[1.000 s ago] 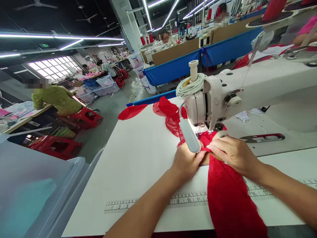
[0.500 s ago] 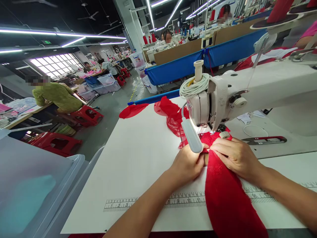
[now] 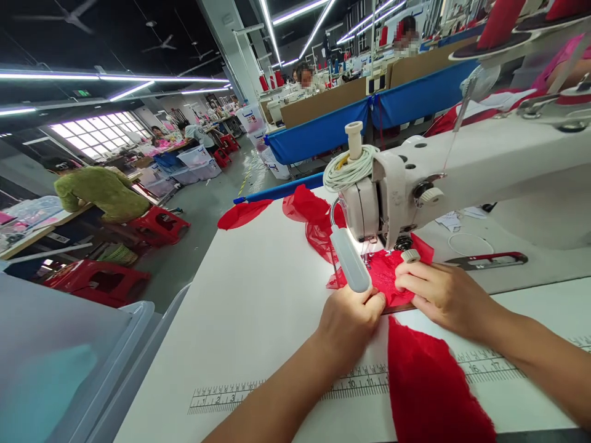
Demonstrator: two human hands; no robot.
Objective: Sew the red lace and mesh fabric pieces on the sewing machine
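Observation:
A white sewing machine (image 3: 462, 166) stands on the white table (image 3: 258, 307). Red lace fabric (image 3: 429, 387) runs from the table's near edge up under the machine's needle area, and sheer red fabric (image 3: 314, 215) trails out behind it. My left hand (image 3: 348, 323) pinches the lace just below the machine's small lamp (image 3: 349, 266). My right hand (image 3: 441, 292) presses the lace flat to the right of the needle, fingers curled on it.
A printed ruler (image 3: 277, 391) runs along the table's front. Scissors with red handles (image 3: 489, 259) lie to the right on the machine bed. A translucent plastic bin (image 3: 69, 363) sits at my left. Red stools (image 3: 99, 280) and seated workers (image 3: 99, 191) fill the aisle beyond.
Both hands have drawn back slightly toward me and the lace has bunched under them, so more white table shows between the hands and the lower lace.

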